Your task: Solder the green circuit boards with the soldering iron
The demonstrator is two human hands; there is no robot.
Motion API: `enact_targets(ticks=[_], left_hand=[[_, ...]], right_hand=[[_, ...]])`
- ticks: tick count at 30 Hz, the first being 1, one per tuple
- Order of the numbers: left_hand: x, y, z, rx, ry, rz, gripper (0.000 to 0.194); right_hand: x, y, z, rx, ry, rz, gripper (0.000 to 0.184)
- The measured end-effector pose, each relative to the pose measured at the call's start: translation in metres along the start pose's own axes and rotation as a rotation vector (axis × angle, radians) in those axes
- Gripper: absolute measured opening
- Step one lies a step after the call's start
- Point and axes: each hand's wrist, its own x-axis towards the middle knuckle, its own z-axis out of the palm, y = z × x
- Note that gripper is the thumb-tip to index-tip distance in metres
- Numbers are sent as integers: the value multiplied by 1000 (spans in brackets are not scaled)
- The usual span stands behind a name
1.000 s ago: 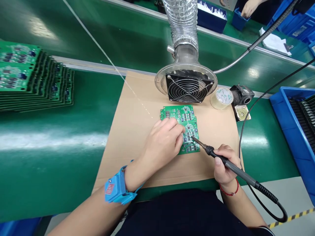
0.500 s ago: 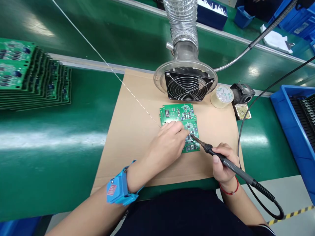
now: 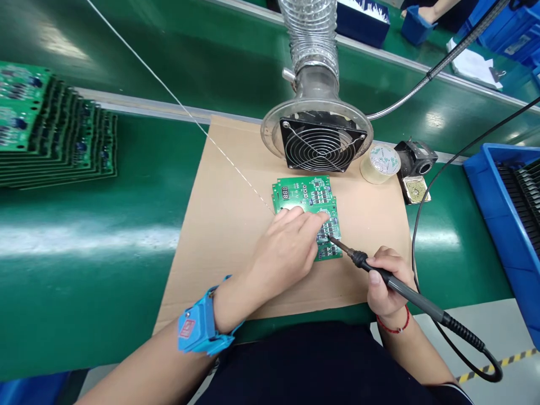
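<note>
A green circuit board [image 3: 311, 197] lies on a brown cardboard sheet [image 3: 219, 225] in the middle of the bench. My left hand [image 3: 287, 244] rests on the board's near left part, fingers pinched on a thin solder wire [image 3: 177, 104] that runs up to the far left. A blue wrist strap [image 3: 202, 326] is on that arm. My right hand [image 3: 386, 284] is closed round the handle of a soldering iron [image 3: 394, 287], whose tip touches the board just right of my left fingertips.
A fume extractor with a fan grille [image 3: 318, 147] stands just behind the board. A tape roll [image 3: 379, 163] and an iron stand [image 3: 415, 166] sit to its right. Stacked green boards [image 3: 50, 132] lie far left; a blue bin [image 3: 512, 219] is at right. Another person's hand [image 3: 422, 11] shows beyond.
My left fingers slid slightly right along the board with the wire, and the iron tip stayed on the board. The view shifted a little.
</note>
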Motion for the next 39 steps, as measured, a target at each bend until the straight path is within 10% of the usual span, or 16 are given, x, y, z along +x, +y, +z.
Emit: enact_targets(ticks=[14, 27, 39], left_hand=[[-1, 2, 4, 90, 27, 75, 29], [6, -49, -4, -110, 97, -729, 37], [9, -65, 4, -337, 30, -751, 39]], right_hand=[[1, -1, 0, 0, -14, 18, 11], [0, 2, -5, -71, 31, 70, 19], [-4, 6, -8, -72, 79, 97, 22]])
